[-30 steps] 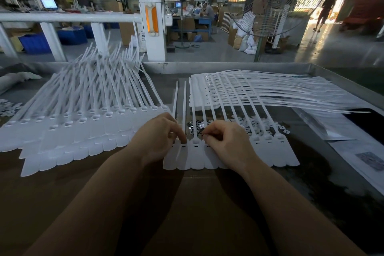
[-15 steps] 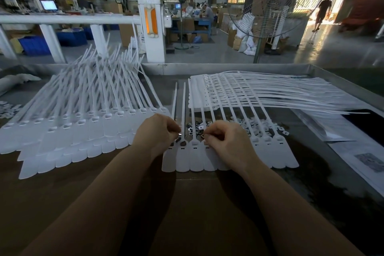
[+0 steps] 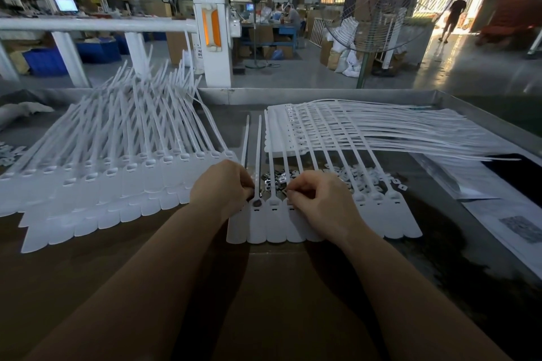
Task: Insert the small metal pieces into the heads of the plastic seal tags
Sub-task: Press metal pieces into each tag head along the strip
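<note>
A row of white plastic seal tags (image 3: 275, 223) lies side by side in front of me, tails pointing away. Small shiny metal pieces (image 3: 278, 180) are scattered just behind their heads. My left hand (image 3: 223, 187) rests with curled fingers at the head of the leftmost tags; whether it pinches a metal piece is hidden. My right hand (image 3: 319, 199) has its fingers curled over the head of a tag in the middle of the row, fingertips pinched together on something small. The open head of one tag (image 3: 257, 202) shows between my hands.
A large fan of white tags (image 3: 117, 173) fills the left of the table. A stack of joined tags (image 3: 366, 132) lies at the back right. Cardboard (image 3: 264, 302) covers the near table. A metal rim (image 3: 469, 108) bounds the tray; a standing fan (image 3: 378, 3) is behind.
My left hand has drawn slightly left, uncovering a tag head between the hands. My right hand stays on the middle tags with small finger movement.
</note>
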A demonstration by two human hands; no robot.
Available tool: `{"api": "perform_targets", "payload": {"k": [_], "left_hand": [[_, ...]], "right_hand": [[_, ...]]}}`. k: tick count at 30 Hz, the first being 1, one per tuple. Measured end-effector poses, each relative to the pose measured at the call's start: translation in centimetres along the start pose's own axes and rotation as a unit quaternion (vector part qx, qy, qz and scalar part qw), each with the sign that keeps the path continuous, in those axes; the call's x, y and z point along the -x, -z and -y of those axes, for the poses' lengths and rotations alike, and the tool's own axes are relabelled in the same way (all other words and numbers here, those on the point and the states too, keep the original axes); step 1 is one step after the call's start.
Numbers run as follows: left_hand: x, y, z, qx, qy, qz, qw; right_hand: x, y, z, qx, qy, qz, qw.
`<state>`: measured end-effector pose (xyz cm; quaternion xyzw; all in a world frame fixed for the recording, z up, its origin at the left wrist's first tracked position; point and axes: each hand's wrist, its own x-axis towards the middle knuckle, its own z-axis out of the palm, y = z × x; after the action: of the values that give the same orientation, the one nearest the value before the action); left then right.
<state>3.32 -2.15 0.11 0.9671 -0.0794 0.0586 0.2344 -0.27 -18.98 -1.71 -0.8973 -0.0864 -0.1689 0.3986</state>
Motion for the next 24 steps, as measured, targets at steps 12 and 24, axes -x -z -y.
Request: {"api": "perform_targets", "payload": {"k": [12,24], "left_hand": [[0.5,1.0,-0.5,0.097,-0.061,-0.005,0.993],[0.1,0.6,-2.0,0.021,-0.107,0.101,0.989]], "right_hand": [[-0.1,0.0,0.0,-0.014,-0.009,0.004,1.000],[0.0,0.2,0.1,-0.024,-0.003,0.003,1.000]]}}
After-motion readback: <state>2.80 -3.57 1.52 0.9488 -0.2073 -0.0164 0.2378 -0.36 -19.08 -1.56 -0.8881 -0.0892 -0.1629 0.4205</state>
